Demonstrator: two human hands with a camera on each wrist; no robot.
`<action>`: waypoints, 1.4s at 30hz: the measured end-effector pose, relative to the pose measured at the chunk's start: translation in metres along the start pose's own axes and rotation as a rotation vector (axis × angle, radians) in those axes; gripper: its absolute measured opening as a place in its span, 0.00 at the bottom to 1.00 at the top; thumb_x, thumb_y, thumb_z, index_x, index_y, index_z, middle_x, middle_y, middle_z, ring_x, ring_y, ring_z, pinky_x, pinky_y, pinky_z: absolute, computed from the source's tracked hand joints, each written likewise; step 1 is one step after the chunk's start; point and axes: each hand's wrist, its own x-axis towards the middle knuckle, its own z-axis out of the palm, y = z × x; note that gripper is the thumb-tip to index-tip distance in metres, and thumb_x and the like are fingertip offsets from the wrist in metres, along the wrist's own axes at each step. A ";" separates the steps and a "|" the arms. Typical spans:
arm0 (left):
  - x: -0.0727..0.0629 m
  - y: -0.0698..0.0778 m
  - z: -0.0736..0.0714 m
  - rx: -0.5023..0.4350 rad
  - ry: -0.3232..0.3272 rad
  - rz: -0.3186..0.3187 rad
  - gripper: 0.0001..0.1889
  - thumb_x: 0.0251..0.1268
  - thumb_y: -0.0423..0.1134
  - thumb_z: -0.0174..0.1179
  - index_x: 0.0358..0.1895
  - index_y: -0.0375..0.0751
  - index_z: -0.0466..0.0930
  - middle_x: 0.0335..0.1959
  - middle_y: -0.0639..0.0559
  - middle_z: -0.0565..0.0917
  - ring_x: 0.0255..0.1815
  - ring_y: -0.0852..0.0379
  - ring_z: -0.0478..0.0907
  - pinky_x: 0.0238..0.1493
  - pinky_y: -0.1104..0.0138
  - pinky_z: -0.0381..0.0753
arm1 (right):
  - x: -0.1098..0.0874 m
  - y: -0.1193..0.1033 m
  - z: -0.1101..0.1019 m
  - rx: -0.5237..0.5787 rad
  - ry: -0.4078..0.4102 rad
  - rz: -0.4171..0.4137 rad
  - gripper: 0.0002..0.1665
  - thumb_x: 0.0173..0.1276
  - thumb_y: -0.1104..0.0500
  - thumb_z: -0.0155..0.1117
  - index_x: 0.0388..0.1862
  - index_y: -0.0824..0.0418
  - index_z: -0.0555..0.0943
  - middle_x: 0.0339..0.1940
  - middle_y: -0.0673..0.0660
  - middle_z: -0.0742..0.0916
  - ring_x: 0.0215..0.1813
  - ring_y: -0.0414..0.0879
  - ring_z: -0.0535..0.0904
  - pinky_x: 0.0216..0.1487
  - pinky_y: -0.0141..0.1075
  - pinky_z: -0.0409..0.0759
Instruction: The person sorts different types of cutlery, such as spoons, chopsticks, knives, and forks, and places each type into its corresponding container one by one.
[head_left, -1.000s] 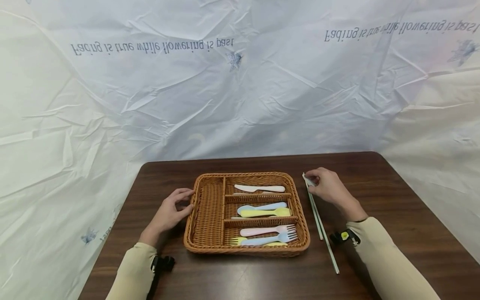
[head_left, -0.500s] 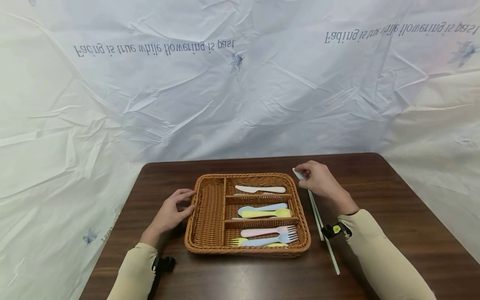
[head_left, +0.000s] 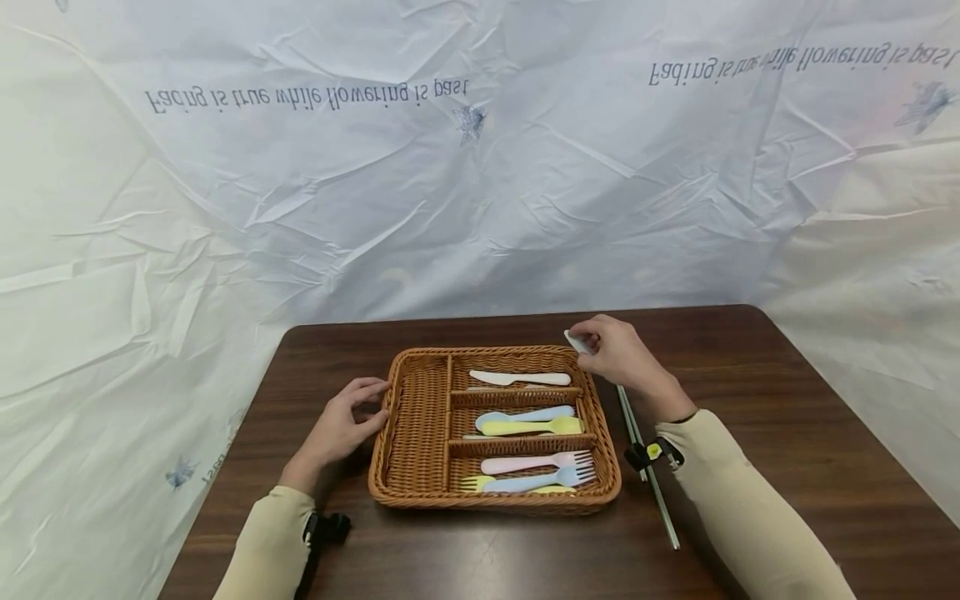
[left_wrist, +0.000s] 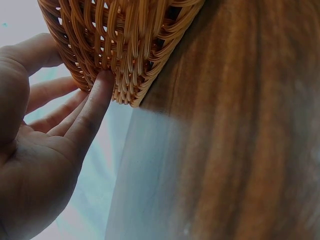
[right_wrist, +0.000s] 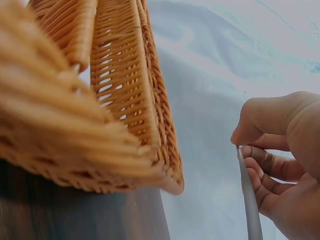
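Observation:
My left hand (head_left: 347,419) touches the left rim of a brown wicker cutlery basket (head_left: 414,502); in the left wrist view its extended fingers (left_wrist: 95,110) rest against the woven wall. Past the basket's far right corner, my right hand (head_left: 618,354) pinches a thin, flat white utensil (head_left: 576,342) between thumb and fingers. The right wrist view shows this utensil (right_wrist: 250,205) edge-on, so its kind is unclear. The basket's right compartments hold a white knife (head_left: 521,378), blue and yellow spoons (head_left: 531,427), and pink, blue and yellow forks (head_left: 536,481).
A pair of pale green chopsticks (head_left: 662,510) lies right of the basket, partly under the right wrist. The basket's long left compartment (head_left: 420,421) shows bare wicker. Behind the dark wooden table (head_left: 360,550) hangs a white printed sheet (head_left: 480,208).
My right hand has moved left and away from me with the white utensil, from beside the chopsticks' far ends to the basket's far right corner. The left hand stays at the rim.

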 end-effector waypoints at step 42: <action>0.001 0.001 0.001 -0.016 0.006 -0.028 0.23 0.67 0.36 0.62 0.64 0.37 0.75 0.62 0.44 0.72 0.55 0.46 0.77 0.46 0.58 0.84 | 0.043 -0.069 0.032 0.051 -0.093 -0.258 0.23 0.61 0.66 0.64 0.56 0.56 0.83 0.49 0.56 0.81 0.44 0.48 0.76 0.40 0.40 0.78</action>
